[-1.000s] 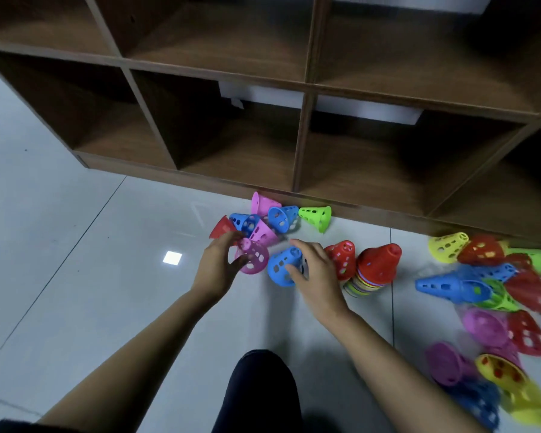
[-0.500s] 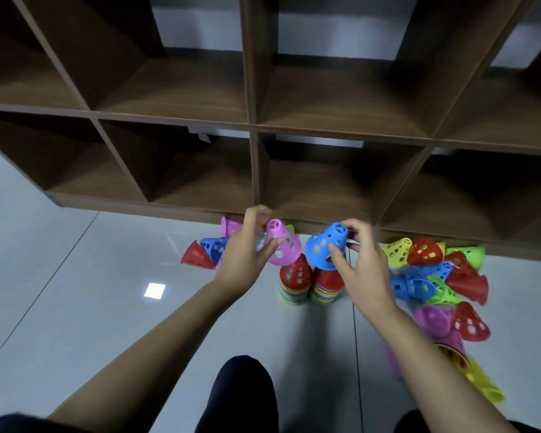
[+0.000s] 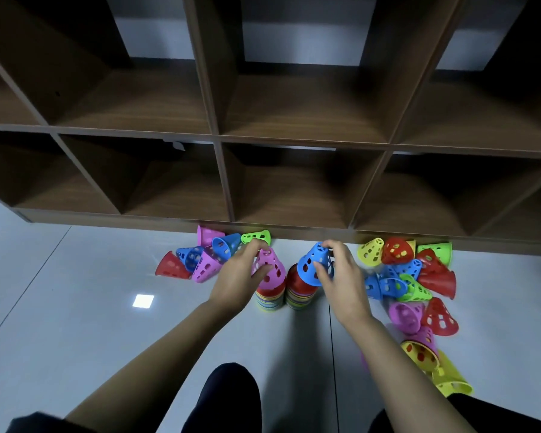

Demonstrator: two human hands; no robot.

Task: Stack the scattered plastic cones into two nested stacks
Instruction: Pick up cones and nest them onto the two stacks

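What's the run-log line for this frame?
left hand: holds pink cone on left stack | right hand: holds blue cone tilted over right stack | loose cones: both sides

The pink perforated plastic cone (image 3: 275,276) and the blue perforated plastic cone (image 3: 308,265) look smooth and faintly shiny, like the scattered red, green and yellow plastic cones (image 3: 438,281). The dark brown shelf unit (image 3: 138,98) shows matt wood grain. The pale grey floor tiles (image 3: 75,323) are glossy and mirror a bright square of light. The black trouser cloth (image 3: 228,401) is matt.
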